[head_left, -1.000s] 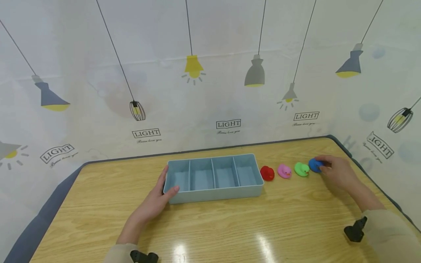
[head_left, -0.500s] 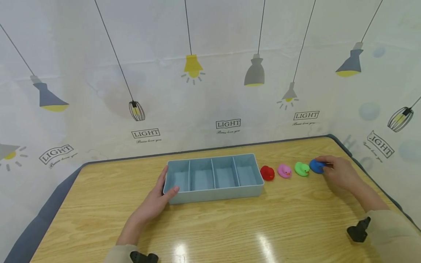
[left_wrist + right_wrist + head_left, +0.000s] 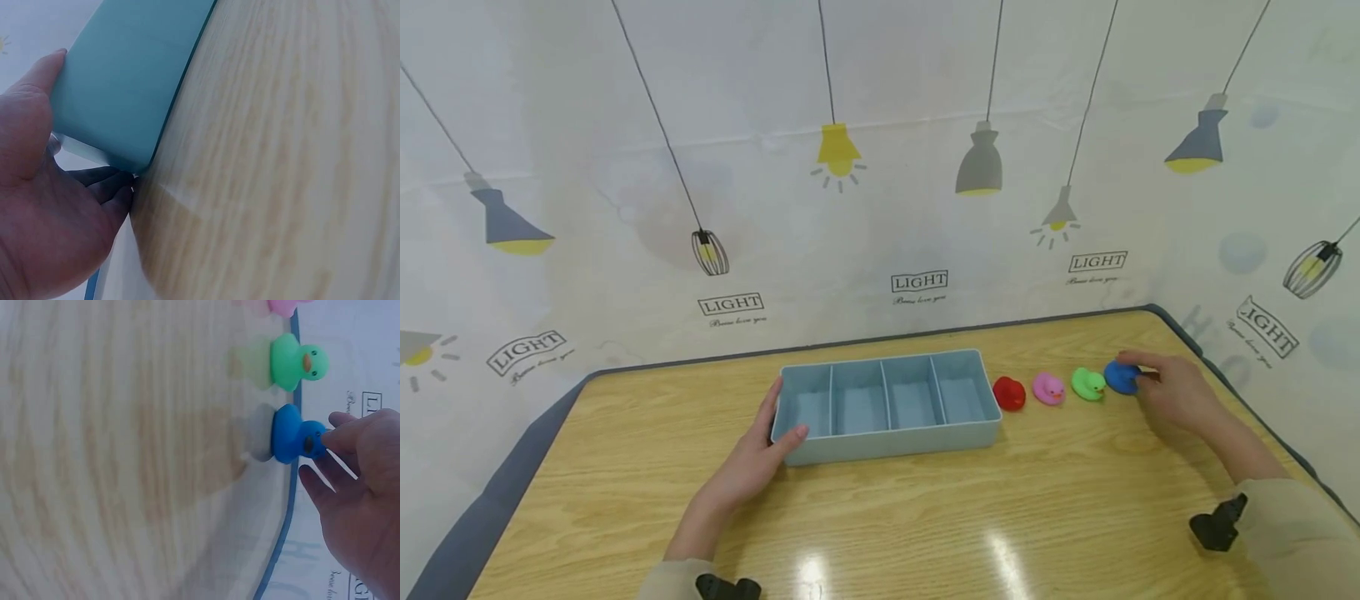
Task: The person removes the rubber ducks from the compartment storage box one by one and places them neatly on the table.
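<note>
A pale blue box (image 3: 891,444) with several compartments in a row sits on the table. My left hand (image 3: 751,458) holds its left end, the thumb at the front corner and the other fingers along the end wall. In the left wrist view, that hand (image 3: 53,200) touches the box's wall (image 3: 131,81). To the right, my right hand (image 3: 1180,396) pinches a blue rubber duck (image 3: 1118,378) by the head; the right wrist view shows the duck (image 3: 287,434) upright on the table. Red (image 3: 1009,394), pink (image 3: 1048,389) and green (image 3: 1087,384) rubber ducks stand between box and hand.
The wood-grain table (image 3: 910,525) has a dark blue edge along its back and sides. Behind it rises a white wall covering (image 3: 820,283) printed with lamps. Black wrist devices (image 3: 1219,523) are on both sleeves.
The blue duck and my right hand have shifted very slightly right over the second. My left hand, the box and the other ducks keep their places.
</note>
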{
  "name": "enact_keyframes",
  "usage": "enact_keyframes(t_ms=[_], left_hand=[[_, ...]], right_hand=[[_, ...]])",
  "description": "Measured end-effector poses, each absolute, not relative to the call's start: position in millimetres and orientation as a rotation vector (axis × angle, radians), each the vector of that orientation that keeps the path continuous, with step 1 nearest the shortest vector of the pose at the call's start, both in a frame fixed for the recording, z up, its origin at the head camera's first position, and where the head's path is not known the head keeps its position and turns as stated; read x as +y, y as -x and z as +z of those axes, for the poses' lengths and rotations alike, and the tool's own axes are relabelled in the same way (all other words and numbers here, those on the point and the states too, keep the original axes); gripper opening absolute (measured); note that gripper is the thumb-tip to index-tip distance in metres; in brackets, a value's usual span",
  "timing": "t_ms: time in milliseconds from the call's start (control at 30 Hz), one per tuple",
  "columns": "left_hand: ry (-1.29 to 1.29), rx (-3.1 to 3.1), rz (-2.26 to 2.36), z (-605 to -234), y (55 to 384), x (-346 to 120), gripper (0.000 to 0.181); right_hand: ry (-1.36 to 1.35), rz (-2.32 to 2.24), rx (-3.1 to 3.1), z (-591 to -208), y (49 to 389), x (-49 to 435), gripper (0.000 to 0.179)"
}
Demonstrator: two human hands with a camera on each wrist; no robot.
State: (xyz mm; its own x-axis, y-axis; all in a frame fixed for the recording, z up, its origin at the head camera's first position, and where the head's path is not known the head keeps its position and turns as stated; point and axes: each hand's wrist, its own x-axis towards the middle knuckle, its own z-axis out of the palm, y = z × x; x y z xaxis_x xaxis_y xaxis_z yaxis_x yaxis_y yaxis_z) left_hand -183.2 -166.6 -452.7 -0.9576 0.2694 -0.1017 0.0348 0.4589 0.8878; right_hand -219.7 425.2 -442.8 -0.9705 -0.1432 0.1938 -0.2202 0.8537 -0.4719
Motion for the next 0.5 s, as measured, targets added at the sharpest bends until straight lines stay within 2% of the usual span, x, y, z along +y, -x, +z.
enact_keyframes(t_ms=[333,500], left_hand=[[-0.258,2.496,1.488,-450.0,181.6,-168.0,0.086],[-0.277,2.521,1.447,-440.0,181.3,-169.2,0.088]], right_hand=[[-0.173,0.852,-2.926,-414.1,219.0,404.9,0.042],[-0.204,0.871,-2.88,-405.5,220.1,393.3,0.041]])
